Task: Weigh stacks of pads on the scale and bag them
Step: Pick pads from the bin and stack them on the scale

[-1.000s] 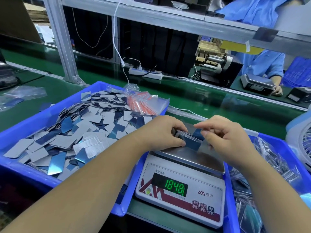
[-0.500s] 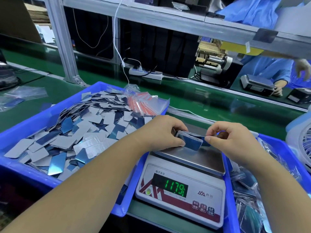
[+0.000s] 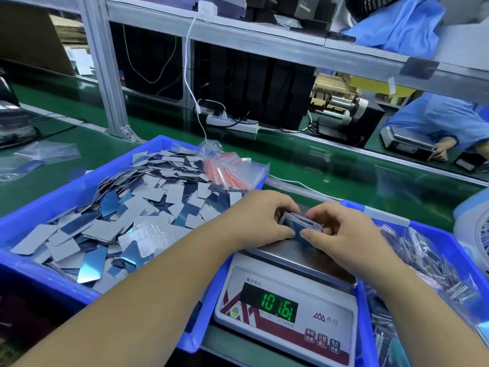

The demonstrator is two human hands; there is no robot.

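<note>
Green counter [image 3: 330,165] runs across a factory line under an aluminium shelf frame, with another worker in a blue coat at a second scale on the far side. Nearest on the left sits a big blue bin [image 3: 34,215] heaped with loose grey and blue pads [image 3: 127,221]; a bundle of clear zip bags with red strips [image 3: 225,172] lies at its far corner, probably kept there so a bag is within reach once a stack passes. A second blue bin [image 3: 449,235] on the right holds what look like filled bags, so the work seems laid out to flow left to right with the scale [image 3: 288,313] wedged between the two bins. Its green display shows 101.6.

On the steel pan, the stack of pads [image 3: 299,226] is held from both ends. The left hand [image 3: 262,221] grips its left end, fingers curled over the top and thumb along the near side. The right hand [image 3: 344,231] pinches the right end between thumb and fingers. Squeezing from both sides likely squares the edges so the stack moves as one block. With hands resting on it, the reading is hardly trustworthy; whether the stack bears fully on the pan cannot be told.
</note>
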